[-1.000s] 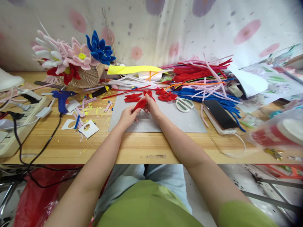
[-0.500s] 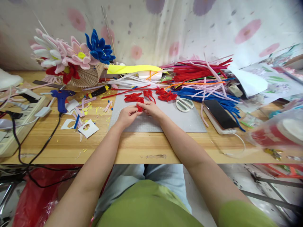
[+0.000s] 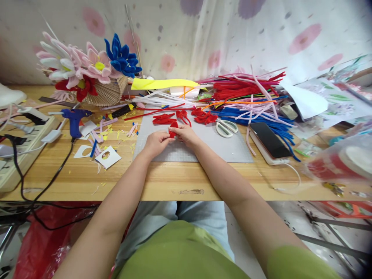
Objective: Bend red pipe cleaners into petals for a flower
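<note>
My left hand point(image 3: 155, 141) and my right hand point(image 3: 186, 135) meet over a grey cutting mat point(image 3: 221, 149), pinching between them a small red pipe-cleaner petal point(image 3: 173, 130). The fingers of both hands close on it from either side. Just beyond lie more bent red pipe-cleaner pieces point(image 3: 203, 116) on the mat. White-handled scissors point(image 3: 226, 128) rest to the right of my right hand.
A heap of red, blue, pink and white pipe cleaners point(image 3: 247, 97) fills the back right. A phone point(image 3: 269, 140) lies by it. A blue glue gun point(image 3: 74, 118), paper scraps point(image 3: 107, 157) and a power strip point(image 3: 20, 151) sit left. A basket of finished flowers point(image 3: 95, 73) stands back left.
My hands drew together and came a little toward me; the red petal, first held up and spread, is now pinched tight between both hands. In the last half second little moved.
</note>
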Demonstrator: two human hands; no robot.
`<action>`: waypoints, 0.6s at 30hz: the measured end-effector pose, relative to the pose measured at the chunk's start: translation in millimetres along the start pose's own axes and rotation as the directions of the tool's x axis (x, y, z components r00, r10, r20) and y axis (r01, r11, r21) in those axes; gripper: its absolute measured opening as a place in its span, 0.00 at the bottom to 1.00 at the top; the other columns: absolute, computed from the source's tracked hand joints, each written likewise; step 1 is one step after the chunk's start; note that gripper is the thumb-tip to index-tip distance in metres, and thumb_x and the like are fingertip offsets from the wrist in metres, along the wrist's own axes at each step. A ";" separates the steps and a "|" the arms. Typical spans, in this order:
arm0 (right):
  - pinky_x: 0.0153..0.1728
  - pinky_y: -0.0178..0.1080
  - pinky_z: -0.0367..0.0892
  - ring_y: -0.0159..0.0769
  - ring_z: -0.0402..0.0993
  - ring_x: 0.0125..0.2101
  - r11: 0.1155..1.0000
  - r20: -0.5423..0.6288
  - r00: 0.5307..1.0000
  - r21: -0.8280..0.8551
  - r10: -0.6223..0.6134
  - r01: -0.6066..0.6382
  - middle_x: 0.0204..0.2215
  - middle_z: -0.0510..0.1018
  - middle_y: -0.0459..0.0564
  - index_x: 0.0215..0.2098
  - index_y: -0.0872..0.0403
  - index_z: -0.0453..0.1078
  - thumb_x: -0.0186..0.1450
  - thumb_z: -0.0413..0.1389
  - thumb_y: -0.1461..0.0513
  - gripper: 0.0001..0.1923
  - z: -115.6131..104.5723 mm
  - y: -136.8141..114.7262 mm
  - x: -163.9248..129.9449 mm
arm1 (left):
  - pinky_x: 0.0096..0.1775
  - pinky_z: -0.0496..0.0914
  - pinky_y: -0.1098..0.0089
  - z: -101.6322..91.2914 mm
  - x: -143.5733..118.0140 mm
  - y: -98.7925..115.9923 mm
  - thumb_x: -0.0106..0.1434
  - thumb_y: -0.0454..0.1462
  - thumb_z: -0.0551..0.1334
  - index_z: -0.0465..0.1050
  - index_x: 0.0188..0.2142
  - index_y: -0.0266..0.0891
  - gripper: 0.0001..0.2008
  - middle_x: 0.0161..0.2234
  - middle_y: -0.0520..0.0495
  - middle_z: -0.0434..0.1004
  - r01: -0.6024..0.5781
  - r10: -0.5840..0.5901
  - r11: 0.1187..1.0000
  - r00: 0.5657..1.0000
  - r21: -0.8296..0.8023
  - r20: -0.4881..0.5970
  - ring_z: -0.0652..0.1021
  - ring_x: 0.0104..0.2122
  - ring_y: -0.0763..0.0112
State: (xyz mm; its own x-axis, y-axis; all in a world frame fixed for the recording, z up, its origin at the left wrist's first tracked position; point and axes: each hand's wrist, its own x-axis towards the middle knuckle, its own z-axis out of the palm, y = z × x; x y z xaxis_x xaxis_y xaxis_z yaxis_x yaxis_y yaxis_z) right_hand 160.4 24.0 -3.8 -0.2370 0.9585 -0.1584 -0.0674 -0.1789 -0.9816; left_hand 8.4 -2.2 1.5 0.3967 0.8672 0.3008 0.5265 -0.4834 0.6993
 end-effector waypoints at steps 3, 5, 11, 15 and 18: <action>0.14 0.31 0.39 0.20 0.46 0.13 0.999 -0.047 0.999 -0.050 -0.015 0.013 0.10 0.56 0.39 0.17 0.55 0.60 0.48 0.64 0.51 0.21 0.4 0.6 2.3 | 0.29 0.55 0.70 -1.3 -2.1 2.9 0.59 0.42 0.57 0.66 0.17 0.39 0.16 0.21 0.50 0.63 -0.037 0.048 0.984 0.997 0.175 -0.057 0.64 0.25 0.72; 0.14 0.31 0.39 0.21 0.47 0.13 0.995 -0.060 0.998 -0.097 -0.016 0.011 0.11 0.58 0.40 0.17 0.55 0.61 0.48 0.64 0.51 0.20 0.5 1.5 3.5 | 0.29 0.54 0.69 -2.2 -3.5 4.9 0.60 0.40 0.56 0.68 0.19 0.40 0.14 0.22 0.49 0.65 -0.057 0.081 0.958 0.994 0.280 -0.074 0.66 0.26 0.70; 0.13 0.31 0.39 0.20 0.47 0.12 0.996 -0.033 0.999 -0.081 -0.042 0.039 0.11 0.59 0.40 0.17 0.55 0.61 0.47 0.63 0.48 0.22 0.3 2.6 1.6 | 0.29 0.56 0.70 0.1 -2.2 3.7 0.58 0.40 0.58 0.69 0.19 0.39 0.13 0.21 0.50 0.64 -0.033 0.060 0.973 0.992 0.228 -0.111 0.66 0.26 0.71; 0.14 0.31 0.39 0.20 0.45 0.12 0.998 0.026 0.999 0.046 -0.046 0.044 0.10 0.58 0.38 0.24 0.57 0.67 0.50 0.59 0.43 0.24 -1.2 -4.9 -3.9 | 0.29 0.58 0.72 6.9 1.6 -1.4 0.54 0.41 0.60 0.70 0.20 0.39 0.10 0.20 0.53 0.62 0.056 -0.060 0.990 0.998 -0.128 -0.022 0.64 0.23 0.74; 0.14 0.31 0.41 0.21 0.48 0.12 0.996 0.033 0.998 0.072 -0.046 0.044 0.11 0.61 0.40 0.27 0.57 0.69 0.51 0.57 0.42 0.26 -4.9 -10.6 -7.2 | 0.25 0.59 0.73 9.7 1.2 -1.2 0.52 0.42 0.61 0.74 0.27 0.39 0.09 0.19 0.55 0.62 0.216 -0.173 0.924 0.972 -0.315 0.160 0.63 0.21 0.75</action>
State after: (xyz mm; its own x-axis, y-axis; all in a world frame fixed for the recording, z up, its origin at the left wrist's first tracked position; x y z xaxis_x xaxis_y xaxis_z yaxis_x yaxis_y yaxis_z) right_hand 167.5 20.1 7.2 -0.2660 0.9578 -0.1092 -0.1477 -0.1525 -0.9772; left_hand 15.5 -1.7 -5.3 0.4147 0.9074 0.0682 0.3352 -0.2220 0.9156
